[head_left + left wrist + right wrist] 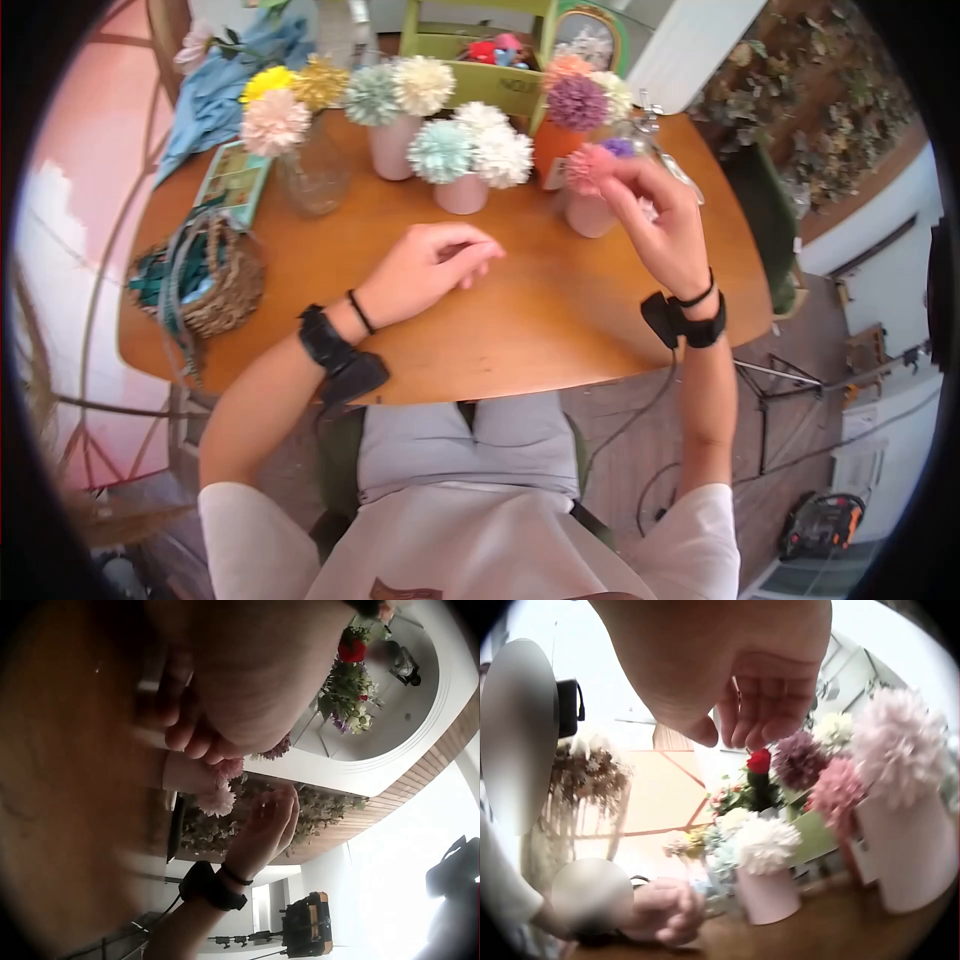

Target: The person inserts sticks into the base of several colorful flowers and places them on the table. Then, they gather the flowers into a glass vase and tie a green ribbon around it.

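Observation:
My right hand (660, 225) is raised over the right side of the table, with bent fingers and nothing between them. Close by stands a pink vase (590, 215) with a pink pompom flower (585, 170), which the fingers overlap in the head view. From the right wrist, the fingertips (756, 739) show apart from the pale pink flower (900, 746) in that vase. My left hand (430, 270) hovers or rests low over the middle of the table, loosely curled and holding nothing. Beyond it is another pink vase (461, 195) with white and mint flowers (500, 155).
Farther back are a third pink vase (393, 150), an orange vase (552, 145) and a glass vase (313, 185) of flowers. At left lie a woven basket (225, 295) with ribbons and a green-framed box (232, 185). A green chair (770, 230) stands at right.

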Available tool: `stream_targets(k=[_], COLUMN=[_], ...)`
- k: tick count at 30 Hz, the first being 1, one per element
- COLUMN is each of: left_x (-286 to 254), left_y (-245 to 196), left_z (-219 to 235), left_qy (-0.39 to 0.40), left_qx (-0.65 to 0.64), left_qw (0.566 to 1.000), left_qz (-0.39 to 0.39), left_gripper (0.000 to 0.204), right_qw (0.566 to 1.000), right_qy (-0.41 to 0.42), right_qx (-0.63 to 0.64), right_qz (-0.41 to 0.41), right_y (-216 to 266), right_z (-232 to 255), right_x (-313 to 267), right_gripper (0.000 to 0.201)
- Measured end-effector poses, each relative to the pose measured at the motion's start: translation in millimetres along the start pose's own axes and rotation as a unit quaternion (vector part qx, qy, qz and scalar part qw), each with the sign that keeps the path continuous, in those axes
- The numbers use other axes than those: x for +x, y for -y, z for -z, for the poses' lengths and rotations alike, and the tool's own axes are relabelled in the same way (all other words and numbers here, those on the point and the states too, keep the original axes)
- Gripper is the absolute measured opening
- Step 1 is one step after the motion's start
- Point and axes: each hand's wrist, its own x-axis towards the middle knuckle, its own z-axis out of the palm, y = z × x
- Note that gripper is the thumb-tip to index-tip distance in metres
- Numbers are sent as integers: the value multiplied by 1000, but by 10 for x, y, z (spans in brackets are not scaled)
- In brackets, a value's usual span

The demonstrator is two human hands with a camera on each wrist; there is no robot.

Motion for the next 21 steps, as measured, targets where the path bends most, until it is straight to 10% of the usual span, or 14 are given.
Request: stream_targets(k=[5,21], left_x=[-6,-431], left_y=[-156,-25], left_z=[91,642], left_qy=[-93,-471], left_qx=[13,97], left_qw=[995,868], left_qz=[-28,-121], left_gripper=[24,60], right_qw=[962,875], right_qy=[226,279], right_qx=[152,374], right_qz=[-28,-128], right_y=[3,-565], right_z=[-524,-794], right_x=[-25,-100], right_gripper=[19,35])
